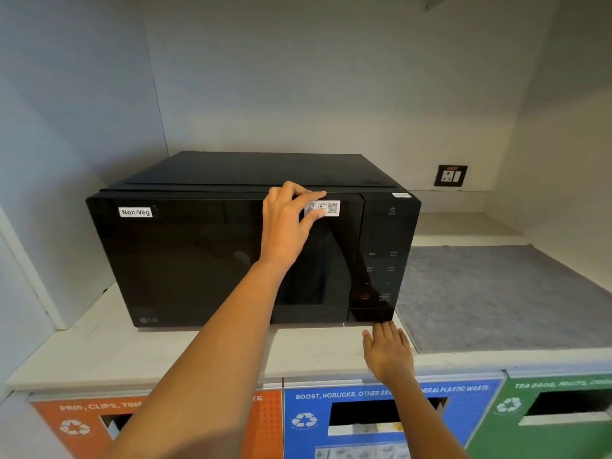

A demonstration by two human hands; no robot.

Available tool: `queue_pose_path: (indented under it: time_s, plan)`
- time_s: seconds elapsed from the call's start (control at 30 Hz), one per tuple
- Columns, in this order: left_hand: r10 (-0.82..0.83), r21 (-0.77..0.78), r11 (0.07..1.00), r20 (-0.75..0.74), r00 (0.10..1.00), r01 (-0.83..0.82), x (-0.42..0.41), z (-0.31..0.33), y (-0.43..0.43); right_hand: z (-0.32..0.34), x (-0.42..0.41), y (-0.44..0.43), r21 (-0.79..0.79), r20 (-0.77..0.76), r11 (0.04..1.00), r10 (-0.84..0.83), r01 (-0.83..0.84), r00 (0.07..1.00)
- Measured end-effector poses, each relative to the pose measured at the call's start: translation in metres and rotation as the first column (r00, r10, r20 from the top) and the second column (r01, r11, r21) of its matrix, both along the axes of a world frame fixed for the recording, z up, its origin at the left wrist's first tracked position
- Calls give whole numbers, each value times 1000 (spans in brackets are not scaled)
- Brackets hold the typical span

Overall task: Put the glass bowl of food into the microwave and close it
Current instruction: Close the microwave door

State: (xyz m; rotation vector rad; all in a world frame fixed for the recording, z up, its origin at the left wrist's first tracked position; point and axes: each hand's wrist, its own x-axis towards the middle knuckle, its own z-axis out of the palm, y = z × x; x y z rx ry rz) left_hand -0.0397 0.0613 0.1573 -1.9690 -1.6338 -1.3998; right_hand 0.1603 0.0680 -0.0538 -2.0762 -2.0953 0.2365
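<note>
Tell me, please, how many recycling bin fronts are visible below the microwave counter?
3: an orange bin at lower left, a blue bin in the middle, and a green bin at lower right. The frame edges cut them off, so more may lie outside the view.

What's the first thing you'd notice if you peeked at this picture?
A big black microwave sits on a white counter, its door shut, with a "Non-Veg" label at its top left. The left hand presses on the top of the door, and the right hand reaches for the bottom right corner. Below are orange, blue and green recycling bins.
</note>
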Motion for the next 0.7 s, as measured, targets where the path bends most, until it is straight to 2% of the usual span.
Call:
queue_pose_path:
  time_s: [0.2,0.5,0.7]
  plan:
    - [30,31,999,-56,998,-28,0,-4,1,1,1,1,-31,12,999,12,-12,1000]
    - [249,172,963,-262,932,-209,9,-21,-3,8,6,-5,-66,-23,996,57,-59,998]
    - [288,131,957,-367,884,-258,8,-27,-12,11,14,-24,-74,-88,994,71,-77,994]
